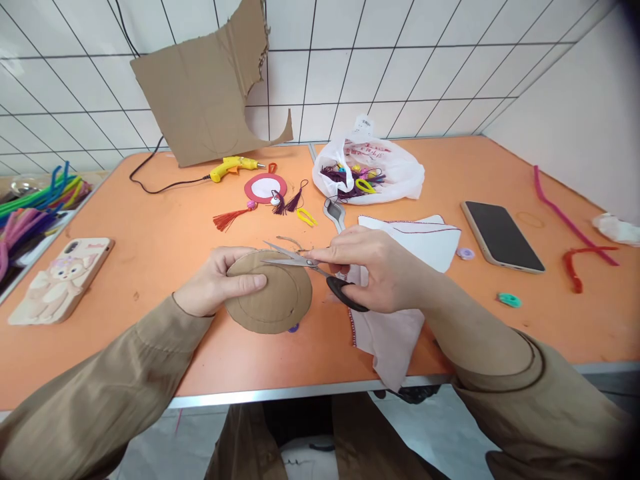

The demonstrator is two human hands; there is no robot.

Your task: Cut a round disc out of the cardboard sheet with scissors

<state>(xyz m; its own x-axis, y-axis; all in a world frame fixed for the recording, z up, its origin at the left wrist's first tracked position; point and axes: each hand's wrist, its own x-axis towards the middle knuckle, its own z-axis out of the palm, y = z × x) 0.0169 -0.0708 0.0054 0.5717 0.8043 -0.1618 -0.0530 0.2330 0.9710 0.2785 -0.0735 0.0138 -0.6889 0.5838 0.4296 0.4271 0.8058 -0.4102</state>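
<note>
Our left hand (216,283) pinches disc (275,301) above table (230,367); right hand (385,270) grips scissors (311,263), blades parted across disc's upper rim. We judge step: cutting disc near inner line (260,321). Next snip, we think, calls for steady disc, thumb (247,285) clear.
</note>
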